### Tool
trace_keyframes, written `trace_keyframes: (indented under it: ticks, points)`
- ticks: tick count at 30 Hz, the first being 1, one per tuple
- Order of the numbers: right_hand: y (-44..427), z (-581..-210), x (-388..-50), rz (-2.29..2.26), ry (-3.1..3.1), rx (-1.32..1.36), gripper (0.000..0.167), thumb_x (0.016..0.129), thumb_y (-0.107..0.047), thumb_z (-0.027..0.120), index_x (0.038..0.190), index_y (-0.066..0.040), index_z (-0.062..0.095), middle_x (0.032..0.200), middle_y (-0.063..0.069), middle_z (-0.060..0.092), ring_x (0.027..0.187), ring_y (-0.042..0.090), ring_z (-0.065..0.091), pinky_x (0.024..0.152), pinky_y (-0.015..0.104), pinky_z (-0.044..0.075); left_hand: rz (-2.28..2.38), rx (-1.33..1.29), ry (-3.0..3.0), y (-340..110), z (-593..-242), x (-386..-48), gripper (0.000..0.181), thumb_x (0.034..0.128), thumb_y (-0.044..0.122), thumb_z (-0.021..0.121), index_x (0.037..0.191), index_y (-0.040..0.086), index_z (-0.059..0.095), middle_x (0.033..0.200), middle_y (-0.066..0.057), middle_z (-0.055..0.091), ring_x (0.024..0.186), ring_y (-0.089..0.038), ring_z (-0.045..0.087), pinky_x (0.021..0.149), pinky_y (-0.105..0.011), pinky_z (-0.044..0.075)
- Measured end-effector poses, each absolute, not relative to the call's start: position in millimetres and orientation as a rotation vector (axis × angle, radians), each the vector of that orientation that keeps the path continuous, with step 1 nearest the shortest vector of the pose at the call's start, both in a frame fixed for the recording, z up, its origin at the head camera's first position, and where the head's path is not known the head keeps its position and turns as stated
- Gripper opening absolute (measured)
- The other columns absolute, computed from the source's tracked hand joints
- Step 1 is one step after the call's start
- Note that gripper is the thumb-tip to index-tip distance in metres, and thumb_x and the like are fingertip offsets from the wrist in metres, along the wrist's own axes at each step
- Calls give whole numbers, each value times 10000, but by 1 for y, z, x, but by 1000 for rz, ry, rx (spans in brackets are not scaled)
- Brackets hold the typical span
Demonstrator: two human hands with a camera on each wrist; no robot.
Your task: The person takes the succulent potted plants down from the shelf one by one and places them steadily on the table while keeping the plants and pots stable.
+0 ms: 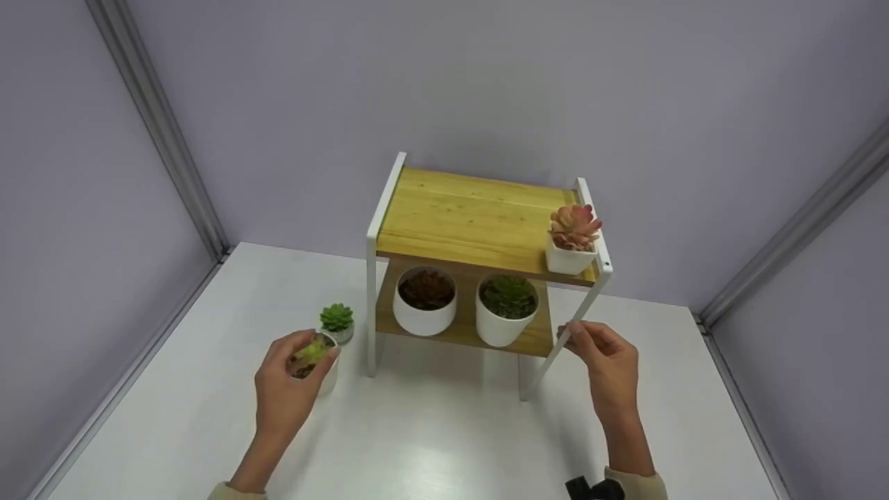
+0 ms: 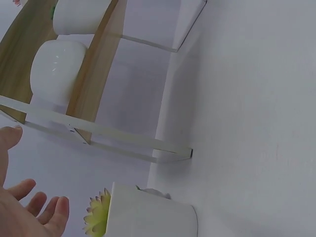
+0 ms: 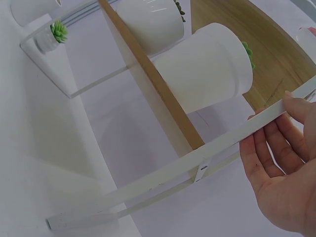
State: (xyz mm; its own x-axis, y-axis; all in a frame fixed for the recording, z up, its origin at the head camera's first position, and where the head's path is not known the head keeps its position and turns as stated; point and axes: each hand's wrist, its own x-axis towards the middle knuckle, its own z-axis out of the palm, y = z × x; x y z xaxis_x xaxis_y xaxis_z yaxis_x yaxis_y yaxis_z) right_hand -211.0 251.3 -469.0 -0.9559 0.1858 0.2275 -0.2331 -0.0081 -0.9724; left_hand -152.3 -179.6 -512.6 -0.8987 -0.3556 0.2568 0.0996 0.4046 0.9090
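My left hand point(image 1: 288, 389) hovers over a white pot point(image 1: 328, 380) holding a yellow-green succulent point(image 1: 314, 349). In the left wrist view its fingers point(image 2: 58, 213) are spread apart beside the succulent's tips, not touching the white pot point(image 2: 148, 212). My right hand point(image 1: 610, 364) pinches the white metal side frame point(image 1: 580, 305) of a two-tier wooden shelf point(image 1: 472, 208). The right wrist view has the thumb point(image 3: 298, 107) on one face of the frame and the fingers behind it. A small pot with a green succulent point(image 1: 337, 317) stands just beyond my left hand.
On the lower tier sit a white pot with a dark reddish plant point(image 1: 425, 323) and another with a green plant point(image 1: 501, 332). A square pot with a pink succulent point(image 1: 571, 260) stands at the top tier's right end. Grey walls point(image 1: 486, 83) enclose the white table point(image 1: 430, 430).
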Motion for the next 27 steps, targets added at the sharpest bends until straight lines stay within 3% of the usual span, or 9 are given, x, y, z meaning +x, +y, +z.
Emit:
trace_keyframes:
  ticks: [8,14,22,27]
  points:
    - [252,-470,-211,2033,-1978,51,323,996,-149,740,1129,144,707,975,111,798,991,283,787,943,329,628,-1523,172,-2242,-176,-505,-158,504,943,276,816,1378,76,658,1303,-133,659,1277,-293,668,1025,-426,584]
    - [253,-469,-211,2025,-1994,34,309,990,-158,749,1106,128,719,936,54,806,946,233,794,932,321,629,-1553,104,-2227,-172,-500,-161,458,945,237,812,1346,64,674,1267,-119,675,1255,-278,664,1026,-387,587]
    - [254,-470,-211,2015,-2006,23,335,990,-172,751,1119,135,714,948,84,804,958,267,794,935,321,628,-1621,26,-2164,-164,-494,-175,408,933,215,823,1297,74,701,1194,-77,728,1189,-256,711,955,-195,587]
    - [253,-470,-211,2009,-2010,11,319,988,-178,754,1115,113,724,946,61,804,966,266,794,942,320,626,-1670,15,-2158,-161,-493,-182,426,936,230,821,1309,66,695,1226,-110,730,1188,-286,714,960,-197,586]
